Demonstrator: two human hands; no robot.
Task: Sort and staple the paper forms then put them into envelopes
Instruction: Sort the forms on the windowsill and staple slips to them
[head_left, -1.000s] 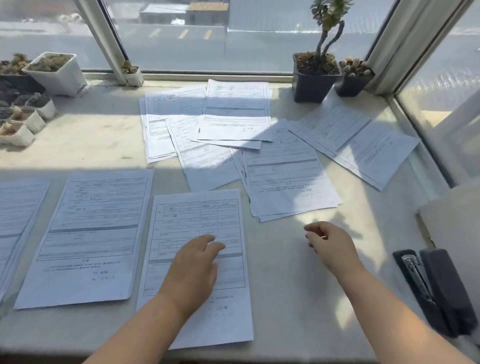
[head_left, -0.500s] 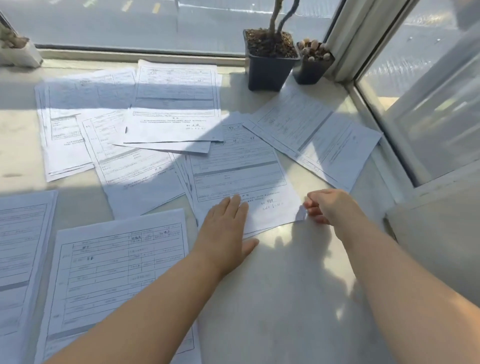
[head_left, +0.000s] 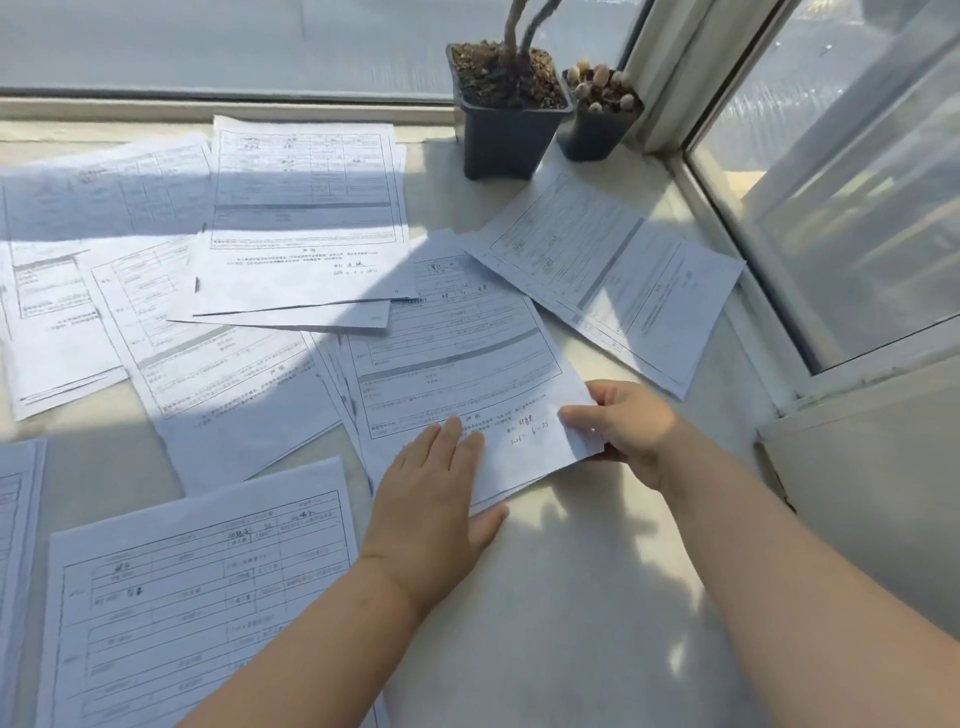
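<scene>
Paper forms lie scattered over the pale sill (head_left: 597, 597) by the window, most overlapping. The centre form (head_left: 457, 374) sits on a small stack, its near right corner lifted a bit off the sheets below. R hand (head_left: 631, 431) pinches that corner: thumb on top of the sheet, other fingers curled under the edge. L hand (head_left: 431, 514) lies flat w/ fingers straight, palm down, pressing the near edge of the same stack; fingertips reach up to the printed text, thumb out on the bare sill.

Other forms: a top sheet (head_left: 306, 218) further back, partly in shadow, overlapping the upper edge of the centre form; an angled form (head_left: 208, 353) to the L of centre, tucked under that top sheet; a pair of tilted sheets (head_left: 613, 275) to the R, near the window frame (head_left: 727, 218); more sheets at far L (head_left: 57, 291). Nearest the camera, a form w/ a table grid (head_left: 197, 597) lies under the L forearm, w/ another sheet's edge (head_left: 15, 519) at the L border.

At the back, a dark square plant pot (head_left: 501, 135) stands touching a smaller dark pot (head_left: 597, 130) of succulents; the tilted sheets' far corner lies just in front of them.
</scene>
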